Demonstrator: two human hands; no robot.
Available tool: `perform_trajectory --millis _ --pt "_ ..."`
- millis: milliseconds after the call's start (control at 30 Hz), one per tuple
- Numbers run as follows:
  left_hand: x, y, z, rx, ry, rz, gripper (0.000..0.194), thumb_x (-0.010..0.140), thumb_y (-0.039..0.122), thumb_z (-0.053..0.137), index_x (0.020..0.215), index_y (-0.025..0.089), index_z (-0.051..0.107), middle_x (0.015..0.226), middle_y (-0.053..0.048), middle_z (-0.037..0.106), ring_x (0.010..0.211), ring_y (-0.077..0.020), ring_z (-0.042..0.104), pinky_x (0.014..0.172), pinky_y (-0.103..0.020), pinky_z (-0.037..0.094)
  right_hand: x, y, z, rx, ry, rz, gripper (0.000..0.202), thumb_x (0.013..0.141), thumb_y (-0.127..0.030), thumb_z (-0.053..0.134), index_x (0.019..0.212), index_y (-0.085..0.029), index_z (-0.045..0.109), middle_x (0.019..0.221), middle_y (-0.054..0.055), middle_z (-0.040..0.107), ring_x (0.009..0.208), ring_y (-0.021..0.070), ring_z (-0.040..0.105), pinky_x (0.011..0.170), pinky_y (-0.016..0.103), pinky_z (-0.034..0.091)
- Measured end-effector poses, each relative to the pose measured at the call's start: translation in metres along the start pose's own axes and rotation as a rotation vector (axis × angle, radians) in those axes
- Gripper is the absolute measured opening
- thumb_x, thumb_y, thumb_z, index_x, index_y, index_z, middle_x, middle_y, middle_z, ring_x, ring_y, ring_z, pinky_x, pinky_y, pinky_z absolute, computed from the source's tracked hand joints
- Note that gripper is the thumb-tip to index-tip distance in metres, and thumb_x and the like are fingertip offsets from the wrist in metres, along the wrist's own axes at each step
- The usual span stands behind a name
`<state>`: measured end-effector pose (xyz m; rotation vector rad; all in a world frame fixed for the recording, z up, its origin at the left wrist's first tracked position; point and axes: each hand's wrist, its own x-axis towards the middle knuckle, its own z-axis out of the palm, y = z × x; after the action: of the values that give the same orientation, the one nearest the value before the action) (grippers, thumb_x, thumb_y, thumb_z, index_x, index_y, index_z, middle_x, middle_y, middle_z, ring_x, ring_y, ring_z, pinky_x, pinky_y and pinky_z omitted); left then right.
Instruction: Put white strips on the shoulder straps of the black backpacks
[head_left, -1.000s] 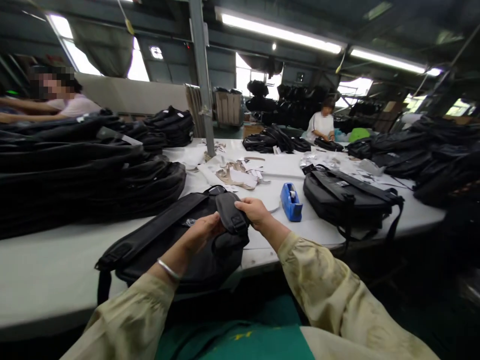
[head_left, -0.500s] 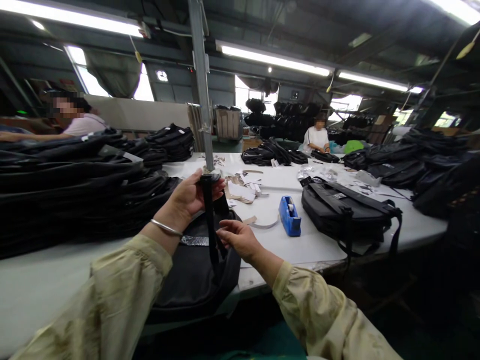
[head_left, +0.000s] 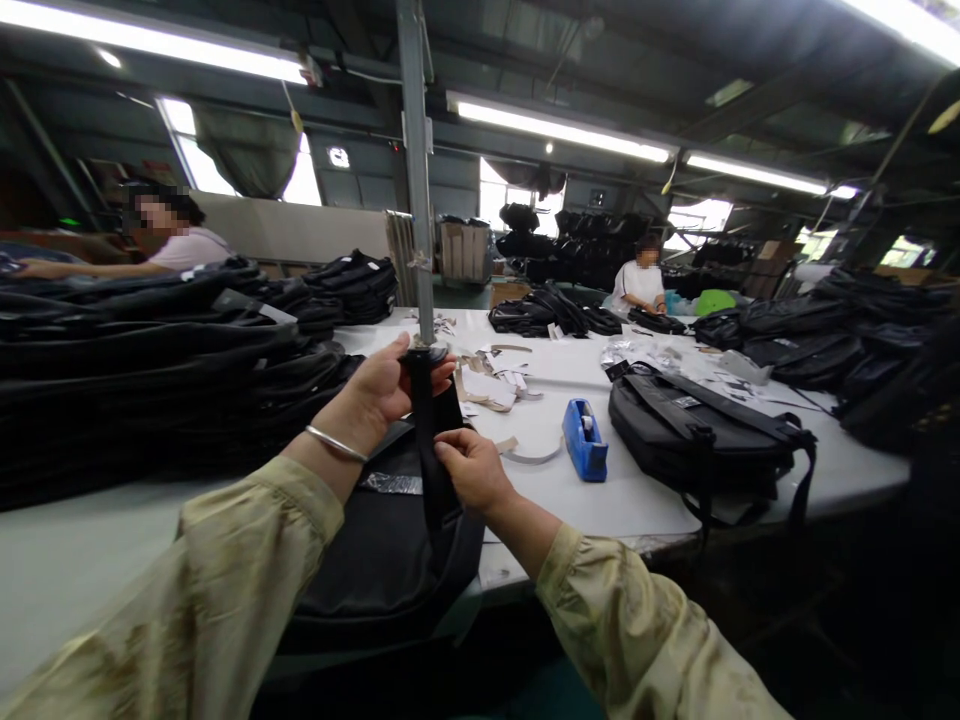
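A black bag (head_left: 375,570) lies at the table's front edge before me, a shiny plastic-wrapped strip across its upper part. From it a black strap (head_left: 424,420) is drawn upward. My left hand (head_left: 386,385), with a silver bangle at the wrist, holds the strap's top end around a dark buckle-like piece; its far fingers curl behind. Lower down, my right hand (head_left: 471,468) pinches the strap's right edge between thumb and fingers. Part of the bag is hidden by my left forearm.
A blue tape dispenser (head_left: 585,440) stands right of my hands, beside another black bag (head_left: 705,430). Black bags are piled high (head_left: 150,390) at left. Paper scraps (head_left: 495,385) litter the table around a metal post (head_left: 417,180). Two people work farther back.
My right hand has closed from a looser finger pose into a pinch on the strap and shifted slightly up. My left hand stays at the strap's top. The view has shifted slightly left.
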<state>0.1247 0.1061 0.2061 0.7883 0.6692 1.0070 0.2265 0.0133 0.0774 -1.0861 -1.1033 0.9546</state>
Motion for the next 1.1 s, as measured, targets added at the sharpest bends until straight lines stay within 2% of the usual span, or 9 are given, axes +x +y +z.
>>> perform_trajectory --millis 100,200,400,600,733,867,967,1033,1100 --pt "0.002 -0.002 0.004 0.0 0.035 -0.016 0.048 0.101 0.037 0.034 0.109 0.001 0.064 0.081 -0.019 0.073 0.063 -0.025 0.072 0.06 -0.038 0.061 -0.009 -0.015 0.006 0.224 -0.124 0.113 0.04 0.079 -0.056 0.067 0.091 -0.018 0.063 0.07 -0.002 0.062 0.056 0.0119 0.057 0.054 0.025 0.046" --pt "0.005 -0.003 0.006 -0.029 0.04 -0.024 0.042 0.1 0.031 0.035 0.11 0.0 0.063 0.076 -0.017 0.072 0.057 -0.0233 0.069 0.056 -0.037 0.061 -0.017 -0.026 0.011 0.287 -0.194 0.229 0.047 0.073 -0.06 0.071 0.086 -0.017 0.06 0.062 -0.004 0.059 0.043 0.0097 0.053 0.044 0.023 0.043" --pt "0.023 -0.009 -0.002 -0.058 0.166 -0.086 0.036 0.094 0.017 0.038 0.122 0.007 0.058 0.079 -0.015 0.073 0.042 -0.0174 0.061 0.047 -0.032 0.057 -0.049 -0.022 0.015 0.165 -0.082 0.16 0.04 0.082 -0.057 0.06 0.078 -0.018 0.058 0.041 -0.009 0.047 0.029 0.0066 0.037 0.031 0.018 0.025" --pt "0.03 -0.016 -0.006 -0.066 0.242 -0.112 0.036 0.089 0.013 0.042 0.121 0.009 0.059 0.08 -0.014 0.072 0.043 -0.0182 0.061 0.05 -0.034 0.058 -0.07 -0.008 0.015 0.147 -0.023 0.162 0.039 0.086 -0.056 0.053 0.086 -0.018 0.059 0.043 -0.009 0.045 0.031 0.0073 0.037 0.031 0.019 0.027" --pt "0.024 -0.002 -0.004 -0.006 0.18 -0.079 0.034 0.092 0.015 0.04 0.118 0.006 0.06 0.079 -0.015 0.071 0.046 -0.0184 0.062 0.046 -0.031 0.056 -0.066 0.009 0.007 0.137 0.011 0.163 0.033 0.085 -0.052 0.054 0.091 -0.02 0.056 0.055 -0.007 0.054 0.037 0.0081 0.043 0.037 0.021 0.031" --pt "0.01 0.011 0.002 -0.033 0.136 -0.109 0.033 0.094 0.019 0.041 0.118 0.005 0.059 0.086 -0.019 0.072 0.054 -0.024 0.067 0.048 -0.038 0.058 -0.051 0.027 -0.006 -0.089 0.027 0.077 0.025 0.076 -0.043 0.065 0.074 -0.019 0.06 0.071 0.0 0.062 0.065 0.0135 0.057 0.06 0.025 0.046" --pt "0.0 0.011 0.007 -0.08 0.146 -0.135 0.033 0.094 0.02 0.042 0.119 0.008 0.058 0.092 -0.02 0.073 0.06 -0.0256 0.069 0.054 -0.041 0.06 -0.037 0.038 -0.013 -0.146 0.019 0.023 0.024 0.07 -0.038 0.071 0.062 -0.018 0.059 0.086 0.002 0.066 0.085 0.0166 0.058 0.076 0.027 0.047" --pt "-0.005 0.009 0.008 -0.043 0.149 -0.144 0.032 0.093 0.021 0.043 0.119 0.008 0.058 0.092 -0.02 0.073 0.058 -0.0246 0.069 0.055 -0.04 0.061 -0.028 0.042 -0.015 -0.098 -0.088 0.107 0.026 0.068 -0.039 0.073 0.061 -0.017 0.06 0.078 0.001 0.066 0.079 0.0153 0.058 0.071 0.026 0.046" --pt "-0.009 0.008 0.008 -0.003 0.149 -0.145 0.032 0.093 0.021 0.044 0.118 0.008 0.059 0.091 -0.02 0.073 0.056 -0.0235 0.068 0.055 -0.039 0.06 -0.02 0.047 -0.015 -0.08 -0.145 0.195 0.027 0.064 -0.04 0.077 0.064 -0.016 0.063 0.062 -0.003 0.06 0.063 0.0114 0.053 0.062 0.024 0.043"
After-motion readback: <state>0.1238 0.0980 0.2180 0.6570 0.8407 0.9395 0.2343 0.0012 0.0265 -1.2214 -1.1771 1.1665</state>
